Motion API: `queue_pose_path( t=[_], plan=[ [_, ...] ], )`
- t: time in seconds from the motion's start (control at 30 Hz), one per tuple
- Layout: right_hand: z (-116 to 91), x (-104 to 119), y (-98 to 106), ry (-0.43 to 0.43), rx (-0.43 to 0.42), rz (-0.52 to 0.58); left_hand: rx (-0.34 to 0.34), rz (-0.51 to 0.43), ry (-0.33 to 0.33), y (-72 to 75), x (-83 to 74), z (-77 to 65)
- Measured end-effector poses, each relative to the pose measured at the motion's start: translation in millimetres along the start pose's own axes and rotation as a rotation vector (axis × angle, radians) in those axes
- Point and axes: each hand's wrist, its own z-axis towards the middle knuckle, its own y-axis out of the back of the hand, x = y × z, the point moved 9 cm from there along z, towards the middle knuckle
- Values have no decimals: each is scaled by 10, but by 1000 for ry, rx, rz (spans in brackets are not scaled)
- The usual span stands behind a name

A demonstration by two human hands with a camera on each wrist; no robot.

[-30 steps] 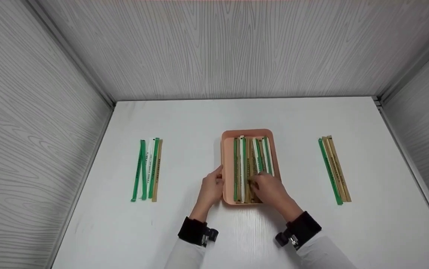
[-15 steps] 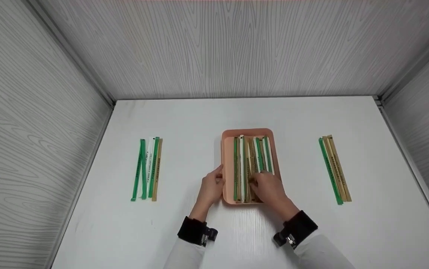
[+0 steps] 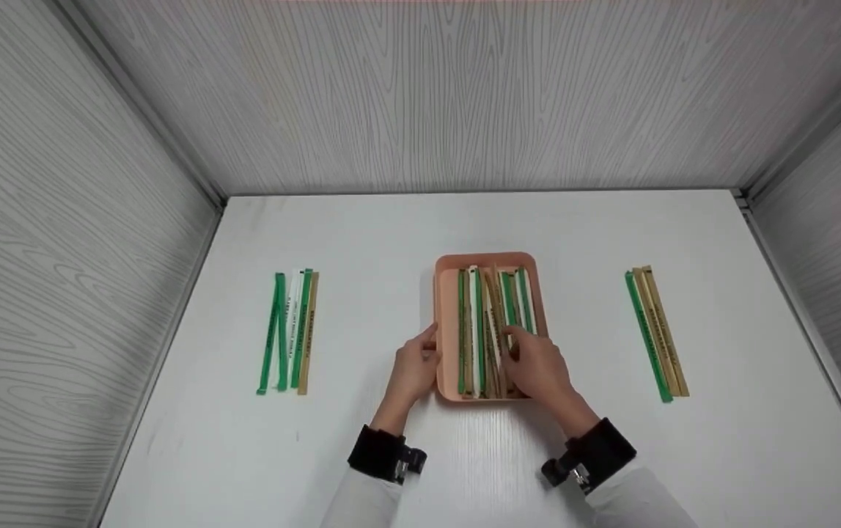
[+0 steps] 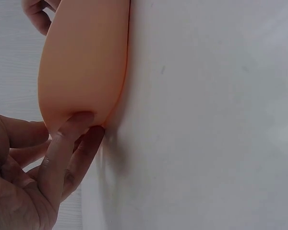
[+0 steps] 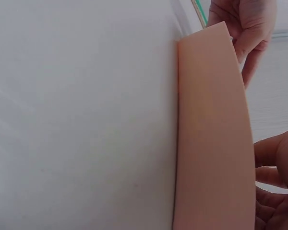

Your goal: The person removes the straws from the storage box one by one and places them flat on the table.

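A peach-coloured plastic tray (image 3: pixel 448 308) holds a row of paper-wrapped straws in green, white and brown. My left hand (image 3: pixel 416 367) grips the tray's left wall; in the left wrist view, its fingers press the outside of the wall near a corner. Over the straws on the tray's right side is my right hand (image 3: pixel 537 364). Its thumb and index finger pinch a brown wrapped straw (image 3: pixel 498 308) that runs lengthwise along the tray. In the right wrist view the tray's wall (image 5: pixel 211 129) hides the straws, and the right hand's fingers (image 5: pixel 269 153) show behind the rim.
On the white table (image 3: pixel 361 235), several green, white and brown wrapped straws (image 3: pixel 306 330) lie to the left of the tray. A smaller group of green and brown straws (image 3: pixel 658 334) lies at the right. Grey wood-grain panels (image 3: pixel 420 95) border the back and sides.
My right hand has shifted slightly right and away from me inside the tray, and the brown straw at its fingertips has moved right with it. The left hand and tray stay put.
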Motion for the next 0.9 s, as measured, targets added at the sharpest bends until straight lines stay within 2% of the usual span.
queue_pose_path(
  t=[0.2,0.43,0.53,0.73,0.9],
  plan=[
    [-38,-2,224,-17,-74,64,-10,19,-15,15,-16,-3],
    [-70,-68,393,-57,-100,261,-6,13,-14,6,-10,0],
    [-75,-109,484,-69,-124,309,-3,5,-8,2,-9,2],
    [-114,-244,788,-78,-204,307,1,2,4,-5,-6,-3],
    [-168,-469,1072,-97,-300,258,0,11,-4,-4,-2,-1]
  ],
)
